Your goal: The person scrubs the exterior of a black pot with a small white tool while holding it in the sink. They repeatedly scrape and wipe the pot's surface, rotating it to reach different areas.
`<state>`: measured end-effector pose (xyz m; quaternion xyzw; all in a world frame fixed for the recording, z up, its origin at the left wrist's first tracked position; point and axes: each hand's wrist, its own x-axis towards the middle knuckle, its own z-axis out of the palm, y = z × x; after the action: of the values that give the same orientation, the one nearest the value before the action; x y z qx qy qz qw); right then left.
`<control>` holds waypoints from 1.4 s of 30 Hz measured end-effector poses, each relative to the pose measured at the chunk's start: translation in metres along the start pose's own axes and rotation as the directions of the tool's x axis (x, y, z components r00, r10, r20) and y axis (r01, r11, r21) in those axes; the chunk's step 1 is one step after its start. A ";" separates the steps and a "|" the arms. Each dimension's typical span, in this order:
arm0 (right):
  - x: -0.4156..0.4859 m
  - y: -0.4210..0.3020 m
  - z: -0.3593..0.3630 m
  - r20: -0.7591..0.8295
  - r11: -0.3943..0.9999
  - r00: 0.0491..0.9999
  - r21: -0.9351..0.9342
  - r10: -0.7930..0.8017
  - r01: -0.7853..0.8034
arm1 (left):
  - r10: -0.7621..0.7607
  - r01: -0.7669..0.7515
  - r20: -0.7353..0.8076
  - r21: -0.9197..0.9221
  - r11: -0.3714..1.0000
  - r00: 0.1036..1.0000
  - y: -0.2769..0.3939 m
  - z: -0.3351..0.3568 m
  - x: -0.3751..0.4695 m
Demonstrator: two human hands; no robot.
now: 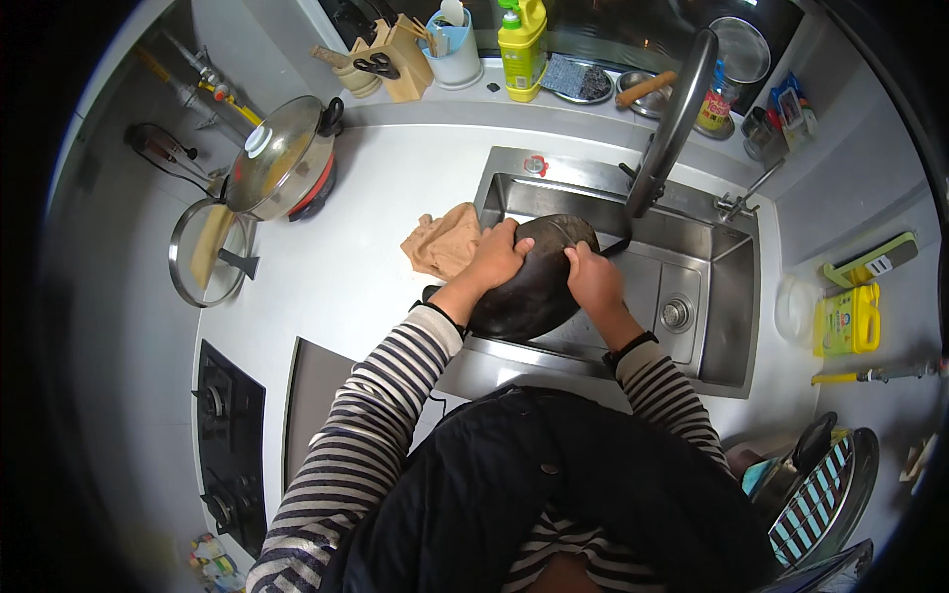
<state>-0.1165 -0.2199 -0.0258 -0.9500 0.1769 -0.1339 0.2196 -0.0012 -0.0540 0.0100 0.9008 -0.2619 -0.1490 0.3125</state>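
Observation:
A dark, worn pan, probably a wok, is tilted over the left part of the stainless steel sink, its rounded outside facing up. My left hand grips the pan at its upper left. Against the upper right of the pan's surface is my right hand, fingers curled in; a thin line shows by its thumb, and whether it holds something small cannot be made out. A dark handle sticks out past my right hand. Left of the sink, a crumpled tan cloth lies on the white counter, close to my left hand.
The tall faucet arches over the sink's back edge. A glass-lidded pot stands back left, near a leaning glass lid. A gas hob is front left. A knife block and yellow bottle line the ledge.

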 end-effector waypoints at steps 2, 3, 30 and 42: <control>0.004 -0.001 -0.002 -0.117 1.000 0.993 0.010 0.009 -0.008 | 0.015 -0.015 0.016 -0.029 0.999 1.000 0.000 0.000 0.001; 0.006 -0.001 -0.003 -0.188 1.000 0.982 0.012 0.012 -0.010 | 0.005 -0.004 0.023 -0.040 0.999 1.000 -0.001 0.000 0.000; 0.007 -0.041 -0.020 0.020 0.987 1.000 -0.162 -0.002 0.005 | 0.069 -0.069 0.031 0.000 0.998 0.997 -0.007 -0.003 -0.002; -0.016 -0.027 -0.004 -0.085 0.933 0.989 0.350 0.124 -0.087 | 0.107 -0.107 -0.012 -0.178 0.978 0.994 -0.017 -0.003 -0.006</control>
<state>-0.1248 -0.1921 -0.0129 -0.8776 0.2129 -0.2007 0.3798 0.0018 -0.0382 0.0021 0.8539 -0.2953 -0.1537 0.4001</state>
